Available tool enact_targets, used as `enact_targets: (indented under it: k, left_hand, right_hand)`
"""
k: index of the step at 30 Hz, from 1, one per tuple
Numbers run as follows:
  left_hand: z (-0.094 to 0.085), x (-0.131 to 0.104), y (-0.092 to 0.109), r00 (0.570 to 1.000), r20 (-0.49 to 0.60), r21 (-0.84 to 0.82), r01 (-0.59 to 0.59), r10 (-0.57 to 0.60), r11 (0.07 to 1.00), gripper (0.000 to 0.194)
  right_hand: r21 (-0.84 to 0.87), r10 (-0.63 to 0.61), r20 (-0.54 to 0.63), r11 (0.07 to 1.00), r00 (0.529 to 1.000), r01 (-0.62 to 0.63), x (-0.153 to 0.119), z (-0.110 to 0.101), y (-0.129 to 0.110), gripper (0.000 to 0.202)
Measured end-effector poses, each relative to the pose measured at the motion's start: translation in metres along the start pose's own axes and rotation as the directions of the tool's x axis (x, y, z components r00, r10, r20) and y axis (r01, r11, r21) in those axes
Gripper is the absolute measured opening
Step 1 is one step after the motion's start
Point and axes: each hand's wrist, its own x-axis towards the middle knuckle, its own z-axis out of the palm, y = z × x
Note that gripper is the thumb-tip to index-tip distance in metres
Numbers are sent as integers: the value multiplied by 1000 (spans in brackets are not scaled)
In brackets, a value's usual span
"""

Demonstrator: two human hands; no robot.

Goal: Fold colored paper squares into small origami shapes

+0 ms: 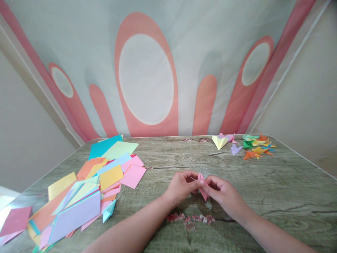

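Note:
A small pink folded origami paper (203, 191) is pinched between my two hands above the wood-patterned table, its narrow tip pointing down. My left hand (184, 184) grips its upper left side with thumb and forefinger. From the right, my right hand (218, 189) holds the other side, fingers closed on the paper. The fingertips cover part of the folds, so its exact shape cannot be made out.
Coloured paper sheets (76, 214) lie in a loose pile at left, with a folded turquoise piece (108, 211) beside it. Finished-looking origami pieces, among them a pale yellow one (220, 142) and a lilac one (236, 149), lie at the back right. A printed backdrop (147, 80) rises behind the table (276, 196).

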Motion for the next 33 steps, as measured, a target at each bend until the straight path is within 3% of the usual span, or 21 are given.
enact_targets:
  k: [3, 8, 16, 24, 33]
  left_hand:
    - [-1, 1, 0, 998, 5, -18, 56, -56, 998, 43]
    - [-1, 2, -1, 999, -21, 5, 46, -46, 999, 45]
    - [4, -5, -5, 1000, -3, 294, 14, -14, 956, 28]
    - [5, -7, 1, 1000, -17, 403, 31, -26, 915, 31]
    - [3, -5, -5, 998, 23, 220, 48, -55, 974, 38]
  right_hand:
    - [3, 9, -39, 1000, 999, -9, 1, 0, 2, 40]
    - [74, -38, -105, 996, 994, 45, 2, -1, 2, 29]
    - [-30, -37, -116, 999, 993, 34, 4, -9, 4, 28]
    - [4, -32, -117, 999, 993, 32, 2, -10, -5, 31]
    - [4, -42, -209, 999, 977, 43, 3, -9, 0, 30]
